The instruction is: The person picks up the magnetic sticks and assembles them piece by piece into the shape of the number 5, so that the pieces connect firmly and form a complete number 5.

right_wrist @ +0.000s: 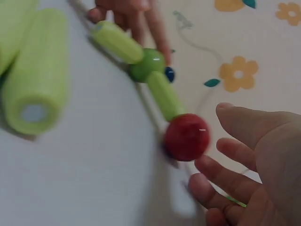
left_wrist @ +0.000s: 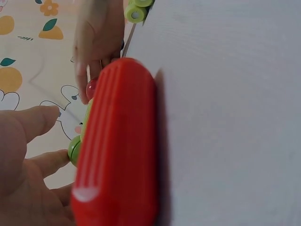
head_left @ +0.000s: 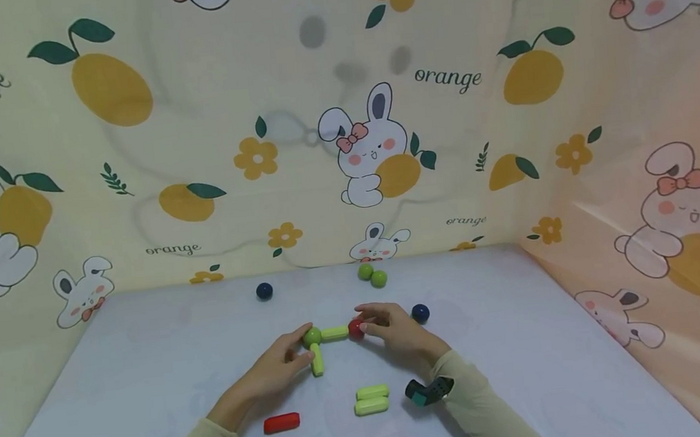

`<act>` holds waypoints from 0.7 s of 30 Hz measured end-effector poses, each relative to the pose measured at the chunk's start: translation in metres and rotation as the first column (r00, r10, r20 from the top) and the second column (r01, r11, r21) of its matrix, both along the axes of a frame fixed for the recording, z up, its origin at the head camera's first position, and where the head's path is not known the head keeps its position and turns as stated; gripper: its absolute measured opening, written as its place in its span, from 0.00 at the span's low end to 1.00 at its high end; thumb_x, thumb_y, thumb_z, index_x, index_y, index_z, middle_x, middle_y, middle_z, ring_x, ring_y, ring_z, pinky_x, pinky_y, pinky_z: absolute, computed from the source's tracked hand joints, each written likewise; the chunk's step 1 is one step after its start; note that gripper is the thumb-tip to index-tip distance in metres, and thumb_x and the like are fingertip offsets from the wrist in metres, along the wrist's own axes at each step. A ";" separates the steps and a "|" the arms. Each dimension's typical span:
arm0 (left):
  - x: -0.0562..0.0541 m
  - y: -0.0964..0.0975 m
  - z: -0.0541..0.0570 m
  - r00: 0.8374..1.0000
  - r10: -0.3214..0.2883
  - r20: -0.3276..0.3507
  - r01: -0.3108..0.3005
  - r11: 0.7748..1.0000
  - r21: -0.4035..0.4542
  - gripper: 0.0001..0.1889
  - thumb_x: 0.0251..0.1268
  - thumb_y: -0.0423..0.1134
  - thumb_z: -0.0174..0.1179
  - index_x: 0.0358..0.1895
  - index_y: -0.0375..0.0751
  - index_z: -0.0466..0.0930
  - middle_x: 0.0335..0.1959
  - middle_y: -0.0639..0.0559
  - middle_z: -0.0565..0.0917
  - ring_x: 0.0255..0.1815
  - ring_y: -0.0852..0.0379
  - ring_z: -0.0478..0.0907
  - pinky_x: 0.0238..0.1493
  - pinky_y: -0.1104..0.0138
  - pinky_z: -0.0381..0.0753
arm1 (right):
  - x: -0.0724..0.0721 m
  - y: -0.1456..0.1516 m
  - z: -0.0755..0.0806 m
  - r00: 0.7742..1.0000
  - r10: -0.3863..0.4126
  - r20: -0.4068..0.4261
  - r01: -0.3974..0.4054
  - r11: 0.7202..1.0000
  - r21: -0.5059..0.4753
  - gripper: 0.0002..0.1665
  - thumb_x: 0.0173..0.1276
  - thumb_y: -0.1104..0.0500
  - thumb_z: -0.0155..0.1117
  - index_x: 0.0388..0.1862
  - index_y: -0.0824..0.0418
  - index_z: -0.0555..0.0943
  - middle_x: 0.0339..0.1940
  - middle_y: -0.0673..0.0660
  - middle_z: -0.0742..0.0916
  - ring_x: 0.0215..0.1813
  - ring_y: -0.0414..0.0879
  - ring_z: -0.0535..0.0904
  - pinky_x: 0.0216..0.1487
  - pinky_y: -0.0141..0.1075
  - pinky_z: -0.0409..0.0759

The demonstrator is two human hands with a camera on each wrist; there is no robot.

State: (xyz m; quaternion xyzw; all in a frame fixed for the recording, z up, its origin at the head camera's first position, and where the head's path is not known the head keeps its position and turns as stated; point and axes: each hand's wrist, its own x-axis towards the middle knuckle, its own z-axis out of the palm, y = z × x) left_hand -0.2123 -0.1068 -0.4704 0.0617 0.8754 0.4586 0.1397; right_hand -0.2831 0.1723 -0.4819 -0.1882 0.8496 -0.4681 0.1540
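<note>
A green ball [head_left: 313, 336] joins two light green rods; one rod [head_left: 335, 333] runs right to a red ball [head_left: 356, 328], and the other rod [head_left: 317, 360] points toward the person. My left hand [head_left: 278, 360] touches the green ball with a finger, its thumb spread away in the left wrist view. Beside the red ball is my right hand [head_left: 400, 328]. In the right wrist view its fingers [right_wrist: 230, 179] look relaxed around the ball's near side, with the thumb apart from it. The red ball's far side is hidden there.
Closer to the person lie a red rod [head_left: 282, 423] and two light green rods [head_left: 372, 399] side by side. Two green balls [head_left: 372, 275] rest at the table's back edge. One dark blue ball [head_left: 265, 291] is back left; another [head_left: 421, 313] sits just beyond my right hand.
</note>
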 end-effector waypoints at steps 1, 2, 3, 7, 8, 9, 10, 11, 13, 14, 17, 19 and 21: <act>0.000 0.000 -0.001 1.000 -0.005 -0.004 0.005 1.000 0.007 0.32 0.73 0.46 0.59 0.78 0.52 0.63 0.65 0.47 0.74 0.45 0.54 0.71 0.41 0.63 0.72 | 0.000 0.002 0.003 1.000 -0.013 0.002 0.013 1.000 -0.002 0.27 0.77 0.53 0.60 0.72 0.54 0.74 0.65 0.56 0.83 0.60 0.48 0.79 0.59 0.41 0.77; -0.001 -0.001 -0.001 1.000 -0.008 -0.006 0.008 1.000 0.012 0.32 0.73 0.45 0.59 0.78 0.52 0.63 0.64 0.47 0.74 0.45 0.54 0.71 0.41 0.63 0.72 | -0.001 0.005 0.006 1.000 -0.018 -0.005 0.018 1.000 -0.012 0.27 0.77 0.54 0.59 0.72 0.56 0.73 0.64 0.58 0.83 0.59 0.49 0.81 0.59 0.44 0.78; -0.001 -0.001 -0.001 1.000 -0.010 -0.007 0.010 1.000 0.013 0.32 0.73 0.45 0.59 0.78 0.52 0.63 0.64 0.47 0.74 0.45 0.54 0.71 0.41 0.63 0.72 | -0.002 0.009 0.010 1.000 -0.028 -0.014 0.027 0.999 -0.020 0.27 0.77 0.54 0.59 0.72 0.57 0.73 0.65 0.60 0.83 0.59 0.50 0.81 0.60 0.45 0.79; -0.001 0.000 -0.002 1.000 -0.010 -0.004 0.010 1.000 0.016 0.32 0.73 0.45 0.59 0.78 0.52 0.63 0.65 0.47 0.74 0.46 0.54 0.70 0.41 0.63 0.71 | -0.007 0.026 0.021 0.994 -0.064 -0.088 0.060 0.997 -0.044 0.28 0.76 0.56 0.60 0.72 0.63 0.72 0.66 0.65 0.82 0.59 0.52 0.82 0.60 0.44 0.79; -0.001 0.001 -0.002 1.000 -0.007 0.001 0.007 1.000 0.011 0.32 0.73 0.45 0.59 0.78 0.53 0.63 0.65 0.47 0.74 0.46 0.54 0.70 0.41 0.63 0.71 | -0.008 0.031 0.023 0.992 -0.071 -0.109 0.066 0.997 -0.046 0.29 0.76 0.56 0.60 0.72 0.65 0.72 0.67 0.66 0.81 0.59 0.53 0.82 0.60 0.44 0.79; -0.002 0.001 -0.001 1.000 -0.005 0.003 0.005 1.000 0.009 0.32 0.73 0.46 0.59 0.78 0.53 0.63 0.66 0.47 0.73 0.46 0.54 0.70 0.41 0.63 0.71 | -0.009 0.035 0.026 0.989 -0.083 -0.119 0.077 0.996 -0.049 0.29 0.76 0.56 0.60 0.71 0.65 0.72 0.67 0.66 0.81 0.60 0.53 0.81 0.61 0.44 0.79; -0.002 0.001 -0.002 1.000 -0.005 0.004 0.005 1.000 0.011 0.32 0.73 0.46 0.59 0.78 0.53 0.63 0.66 0.47 0.73 0.46 0.54 0.70 0.41 0.63 0.71 | -0.009 0.040 0.028 0.987 -0.093 -0.132 0.087 0.995 -0.050 0.29 0.76 0.55 0.61 0.71 0.65 0.72 0.66 0.67 0.81 0.61 0.55 0.80 0.61 0.45 0.78; -0.002 0.001 -0.002 1.000 -0.003 0.005 0.003 1.000 0.009 0.32 0.73 0.46 0.59 0.78 0.54 0.63 0.66 0.47 0.73 0.47 0.54 0.70 0.41 0.63 0.71 | -0.010 0.044 0.030 0.984 -0.103 -0.144 0.096 0.994 -0.050 0.29 0.76 0.56 0.61 0.71 0.65 0.72 0.66 0.68 0.81 0.61 0.56 0.80 0.62 0.46 0.78; -0.003 0.001 -0.003 1.000 -0.002 0.006 0.002 1.000 0.005 0.32 0.73 0.46 0.60 0.78 0.54 0.63 0.66 0.48 0.73 0.47 0.54 0.70 0.42 0.63 0.71 | -0.011 0.052 0.034 0.977 -0.124 -0.170 0.121 0.992 -0.033 0.27 0.76 0.56 0.61 0.71 0.63 0.73 0.65 0.69 0.81 0.61 0.58 0.80 0.61 0.48 0.78; -0.003 0.001 -0.003 1.000 -0.001 0.004 0.001 1.000 0.004 0.32 0.73 0.46 0.60 0.78 0.55 0.63 0.66 0.48 0.73 0.47 0.54 0.70 0.41 0.63 0.71 | -0.011 0.057 0.035 0.973 -0.133 -0.187 0.132 0.991 -0.022 0.27 0.76 0.57 0.61 0.71 0.62 0.74 0.65 0.69 0.81 0.60 0.58 0.81 0.60 0.49 0.79; -0.003 0.000 -0.004 1.000 -0.004 0.005 0.004 1.000 0.002 0.32 0.73 0.46 0.60 0.78 0.55 0.63 0.66 0.48 0.73 0.47 0.54 0.70 0.42 0.63 0.71 | -0.012 0.068 0.038 0.962 -0.159 -0.223 0.171 0.985 0.037 0.26 0.75 0.58 0.62 0.70 0.62 0.75 0.65 0.69 0.81 0.59 0.59 0.80 0.57 0.48 0.80; -0.004 -0.001 -0.005 1.000 -0.006 0.003 0.006 1.000 0.004 0.32 0.73 0.46 0.60 0.78 0.55 0.63 0.66 0.48 0.73 0.47 0.54 0.70 0.42 0.62 0.71 | -0.013 0.075 0.039 0.959 -0.171 -0.225 0.195 0.977 0.086 0.25 0.75 0.59 0.62 0.69 0.63 0.76 0.65 0.69 0.81 0.59 0.60 0.79 0.56 0.48 0.79; -0.004 -0.002 -0.005 1.000 -0.008 0.001 0.008 1.000 0.007 0.32 0.73 0.46 0.60 0.78 0.55 0.63 0.67 0.48 0.73 0.48 0.54 0.70 0.43 0.62 0.71 | -0.014 0.081 0.039 0.961 -0.168 -0.219 0.202 0.968 0.146 0.25 0.74 0.61 0.62 0.68 0.66 0.76 0.66 0.69 0.81 0.60 0.61 0.78 0.56 0.49 0.78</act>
